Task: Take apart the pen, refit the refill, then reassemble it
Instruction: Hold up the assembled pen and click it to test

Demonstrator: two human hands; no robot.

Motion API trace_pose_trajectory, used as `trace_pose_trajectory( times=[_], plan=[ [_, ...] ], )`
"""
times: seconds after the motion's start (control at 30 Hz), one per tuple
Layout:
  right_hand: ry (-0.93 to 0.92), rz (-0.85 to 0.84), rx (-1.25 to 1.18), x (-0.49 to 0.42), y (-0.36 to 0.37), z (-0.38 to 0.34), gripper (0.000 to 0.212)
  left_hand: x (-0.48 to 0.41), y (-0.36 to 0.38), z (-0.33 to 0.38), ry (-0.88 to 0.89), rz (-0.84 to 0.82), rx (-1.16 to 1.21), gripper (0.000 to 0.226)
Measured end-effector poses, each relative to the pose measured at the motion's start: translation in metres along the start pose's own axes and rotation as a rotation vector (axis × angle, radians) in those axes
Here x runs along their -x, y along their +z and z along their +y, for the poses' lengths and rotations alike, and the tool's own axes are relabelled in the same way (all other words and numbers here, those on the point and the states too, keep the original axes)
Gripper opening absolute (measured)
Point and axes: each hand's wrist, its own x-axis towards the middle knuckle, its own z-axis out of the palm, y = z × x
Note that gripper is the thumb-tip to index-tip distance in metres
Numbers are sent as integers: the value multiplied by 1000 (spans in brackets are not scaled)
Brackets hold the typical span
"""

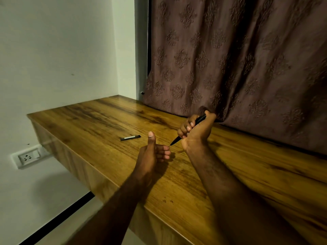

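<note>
My right hand [195, 131] grips a black pen body [200, 120] in its fist over the wooden desk, tip pointing down-left. The pen's thin tip [174, 142] sticks out below the fist and reaches the fingertips of my left hand [154, 152]. My left hand has its thumb up and its fingers curled; nothing shows in its grasp. A black pen cap with a silver clip [130, 137] lies flat on the desk, left of both hands and apart from them.
The wooden desk [99, 117] runs from the white wall on the left to a brown patterned curtain [238, 59] hanging at the back right, close behind my right hand. A wall socket [28, 157] sits below the desk's left end.
</note>
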Motion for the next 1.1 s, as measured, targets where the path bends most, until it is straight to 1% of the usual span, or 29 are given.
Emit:
trace_pose_trajectory(
  times=[0.23,0.3,0.33,0.43,0.47,0.53,0.6,0.67,0.77,0.83,0.9,1.0,1.03,1.1],
  plan=[
    [1,23,28,7,0,10,59,1,-5,0,-10,-61,11,86],
    [5,26,29,7,-1,11,63,0,-7,-1,-13,-67,23,81],
    [7,26,27,7,-1,11,66,-1,-8,-2,-7,-65,17,75],
    [23,29,11,6,0,11,70,-4,-8,-8,43,-46,-16,39],
    [28,28,6,6,0,11,69,-5,-8,-9,59,-36,-34,31],
    [38,20,-2,6,0,14,66,-5,-9,-11,64,-45,-70,27],
    [52,11,-2,6,-2,18,64,-3,-10,-12,4,-105,13,24],
    [64,6,19,4,-4,22,64,-2,-11,-10,-43,-126,100,18],
    [55,47,113,-4,-6,27,62,-1,-11,-4,-12,-24,82,14],
    [-15,84,292,-11,-14,32,55,2,-12,1,20,41,55,12],
    [-73,24,481,-16,-26,36,47,2,-22,7,26,45,60,13],
    [-29,-169,664,-19,-45,39,26,-7,-54,20,43,0,189,21],
    [8,-232,714,-19,-49,42,19,-11,-68,24,59,5,154,23],
    [76,-365,782,-15,-50,49,8,-17,-96,30,121,38,-39,21]
  ],
)
